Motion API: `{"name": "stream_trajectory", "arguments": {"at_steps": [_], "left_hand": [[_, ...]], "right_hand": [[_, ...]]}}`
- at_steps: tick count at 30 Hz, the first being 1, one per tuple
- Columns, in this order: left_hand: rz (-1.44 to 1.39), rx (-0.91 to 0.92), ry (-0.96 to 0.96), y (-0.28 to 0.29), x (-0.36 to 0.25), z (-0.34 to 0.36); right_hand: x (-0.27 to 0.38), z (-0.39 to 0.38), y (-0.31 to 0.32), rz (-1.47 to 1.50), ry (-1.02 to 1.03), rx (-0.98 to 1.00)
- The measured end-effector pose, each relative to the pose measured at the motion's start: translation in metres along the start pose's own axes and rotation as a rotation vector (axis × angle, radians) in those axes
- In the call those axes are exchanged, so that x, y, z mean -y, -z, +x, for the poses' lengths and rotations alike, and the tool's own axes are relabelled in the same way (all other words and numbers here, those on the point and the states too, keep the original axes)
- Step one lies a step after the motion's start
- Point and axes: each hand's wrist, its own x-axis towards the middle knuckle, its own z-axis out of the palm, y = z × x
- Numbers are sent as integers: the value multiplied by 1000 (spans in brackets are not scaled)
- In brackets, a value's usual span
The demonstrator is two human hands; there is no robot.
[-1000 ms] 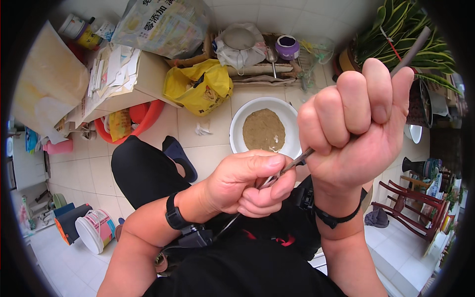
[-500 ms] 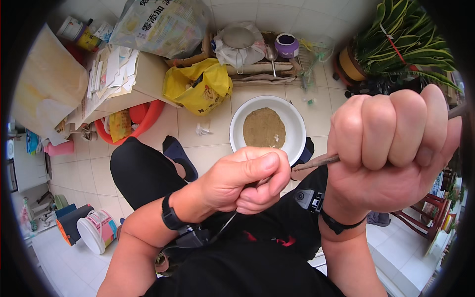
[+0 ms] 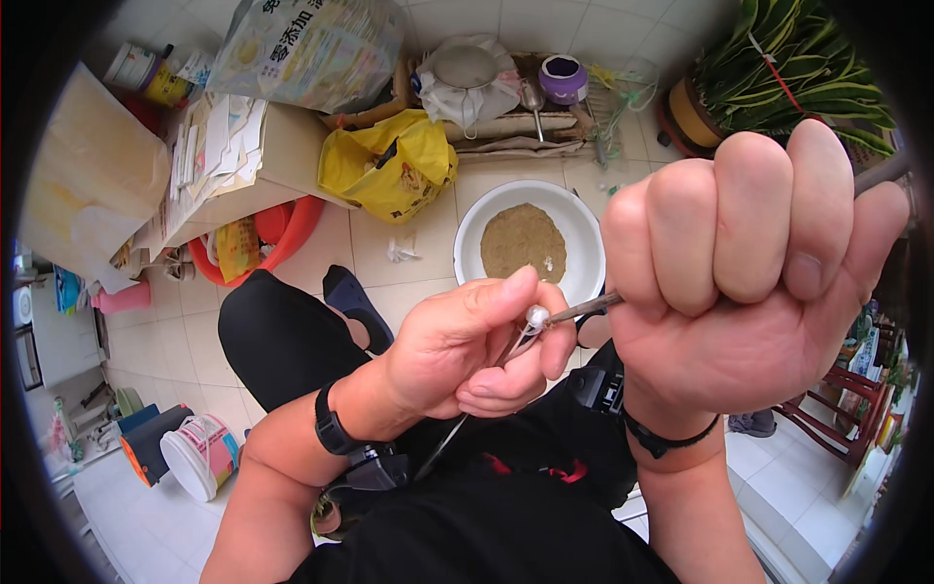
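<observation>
Two hands work close together. The left hand (image 3: 477,346), loosely curled with its thumb raised, grasps a thin pale strand (image 3: 448,442); a small white lump (image 3: 536,315) shows between thumb and forefinger. The right hand (image 3: 735,268) is clenched round a brown stick (image 3: 589,308), its tip apparently touching that lump. The work looks midway: tip and lump seem to have met, yet neither hand has let go. Beyond the left hand, a white basin (image 3: 587,229) holds brown grainy material (image 3: 518,238); farther out leftward sits a yellow bag (image 3: 416,175).
</observation>
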Motion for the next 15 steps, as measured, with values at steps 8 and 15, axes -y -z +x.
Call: {"name": "stream_trajectory", "arguments": {"at_steps": [8,15], "left_hand": [[100,-142,1,-10,2,-5],[173,-130,-39,-15,12,-2]], "right_hand": [[-7,-4,-13,-69,-53,57],[-9,-1,-9,74,-156,37]]}}
